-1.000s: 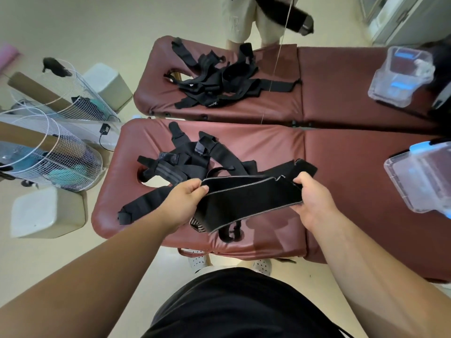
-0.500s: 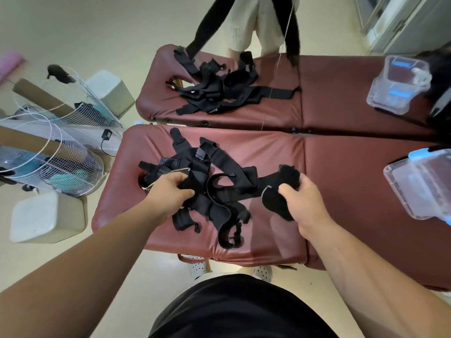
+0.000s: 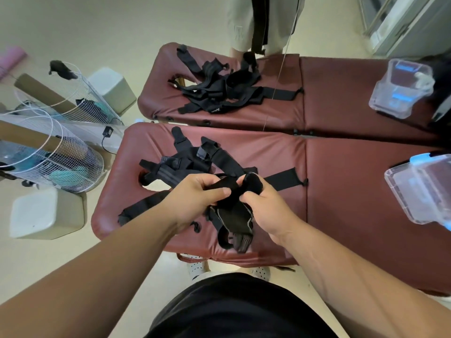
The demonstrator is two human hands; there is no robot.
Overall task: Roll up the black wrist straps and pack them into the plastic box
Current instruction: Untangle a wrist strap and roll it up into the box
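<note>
- Head view: both hands meet over the near tabletop (image 3: 268, 152), a padded maroon one, just above a heap (image 3: 192, 164) of loose black straps.
- The left hand (image 3: 195, 198) is clenched on one end of a strap (image 3: 234, 211), thumb on top, fingers curled under.
- The right hand (image 3: 263, 203) grips the same strap where it bunches into a dark wad at the fingertips; the rest of the strap sags between and below the hands towards the near edge.
- Step in hand, as I judge it: starting the roll. The wad looks like a first turn, though the cloth is too dark to tell how tight it is.
- The box (image 3: 419, 191), clear plastic with a blue clip, sits well to the right on the same tabletop. It seems to hold no rolls yet, though its inside shows only in part.
- Next move calls for winding the hanging length onto the wad while keeping tension, then carrying the roll right to the box.
- On the far tabletop (image 3: 341, 89) lie a second heap (image 3: 219, 91) and another clear box (image 3: 400, 89); a standing person (image 3: 253, 20) is beyond it.
- Much remains: many straps lie unrolled.
</note>
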